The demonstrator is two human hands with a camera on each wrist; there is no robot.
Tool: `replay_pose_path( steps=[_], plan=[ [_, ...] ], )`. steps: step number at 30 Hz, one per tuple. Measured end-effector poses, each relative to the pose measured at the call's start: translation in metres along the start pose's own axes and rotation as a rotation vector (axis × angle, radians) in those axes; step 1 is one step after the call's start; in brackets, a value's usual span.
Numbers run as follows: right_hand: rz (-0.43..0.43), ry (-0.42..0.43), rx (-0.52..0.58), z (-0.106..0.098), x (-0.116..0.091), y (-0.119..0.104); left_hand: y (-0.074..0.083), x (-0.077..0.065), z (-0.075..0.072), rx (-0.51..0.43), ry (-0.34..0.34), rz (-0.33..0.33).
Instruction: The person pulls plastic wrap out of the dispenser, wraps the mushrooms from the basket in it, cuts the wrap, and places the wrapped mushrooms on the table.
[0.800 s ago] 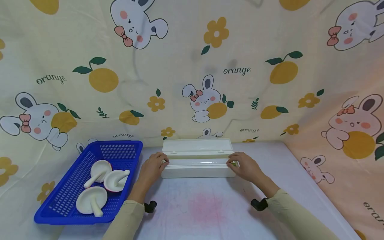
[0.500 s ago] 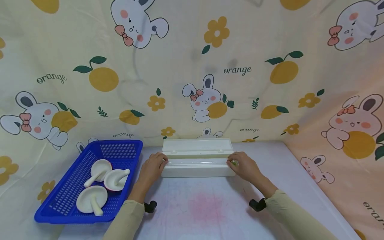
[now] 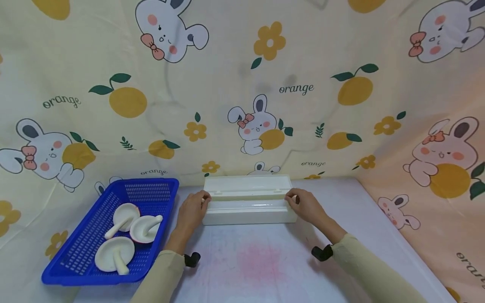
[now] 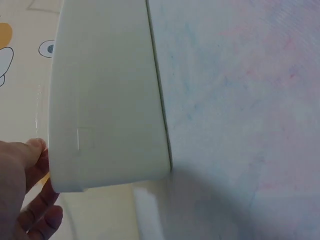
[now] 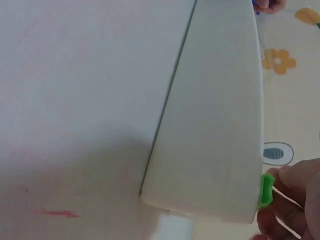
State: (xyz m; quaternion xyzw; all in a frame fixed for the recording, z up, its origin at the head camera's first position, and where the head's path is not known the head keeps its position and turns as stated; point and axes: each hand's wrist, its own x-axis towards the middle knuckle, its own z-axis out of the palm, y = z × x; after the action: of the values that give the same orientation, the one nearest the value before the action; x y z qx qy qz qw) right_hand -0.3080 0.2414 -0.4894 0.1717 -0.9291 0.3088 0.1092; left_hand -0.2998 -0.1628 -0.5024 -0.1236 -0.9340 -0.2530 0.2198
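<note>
A white cling film dispenser (image 3: pixel 249 217) lies on the table, its hinged lid (image 3: pixel 248 183) raised toward the back. Shiny clear cling film (image 3: pixel 250 204) spans the opening. My left hand (image 3: pixel 191 209) is at the left end, thumb and forefinger pinching the film's edge; in the left wrist view a faint film edge (image 4: pixel 37 112) runs up from the fingertips. At the opposite end my right hand (image 3: pixel 307 206) has thumb and forefinger together in a like pinch, though the film there is hard to see. A green end piece (image 5: pixel 266 190) shows beside the right fingertips.
A blue perforated basket (image 3: pixel 77 235) stands to the left, holding white mushroom-shaped pieces (image 3: pixel 114 253) with stems. Behind the table (image 3: pixel 261 269) hangs a printed cloth (image 3: pixel 212 84), close to the dispenser's back. Pinkish stains mark the table's front middle.
Both hands have risen slightly at the dispenser's ends, the right one more and a little inward. The green piece is now covered by the right hand in the head view. The head view shifted slightly.
</note>
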Motion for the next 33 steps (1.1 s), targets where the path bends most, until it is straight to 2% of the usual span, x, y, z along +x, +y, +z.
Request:
replay_pose_path(
  steps=[5, 14, 20, 24, 33],
  plan=[
    [0.026, -0.041, 0.063, -0.001, 0.006, 0.003, 0.001, 0.002, 0.001, -0.023, -0.001, -0.043],
    [0.003, -0.087, 0.071, -0.002, 0.011, 0.007, 0.001, 0.003, -0.002, -0.070, -0.073, -0.089],
    [-0.010, -0.066, 0.080, -0.005, 0.014, 0.007, -0.001, 0.007, -0.002, -0.076, -0.092, -0.137],
    [-0.016, -0.043, 0.068, -0.006, 0.017, 0.008, 0.000, 0.011, -0.003, -0.117, -0.094, -0.181],
    [-0.013, 0.003, 0.080, -0.011, 0.020, 0.005, 0.003, 0.017, -0.007, -0.130, -0.060, -0.203]
  ],
)
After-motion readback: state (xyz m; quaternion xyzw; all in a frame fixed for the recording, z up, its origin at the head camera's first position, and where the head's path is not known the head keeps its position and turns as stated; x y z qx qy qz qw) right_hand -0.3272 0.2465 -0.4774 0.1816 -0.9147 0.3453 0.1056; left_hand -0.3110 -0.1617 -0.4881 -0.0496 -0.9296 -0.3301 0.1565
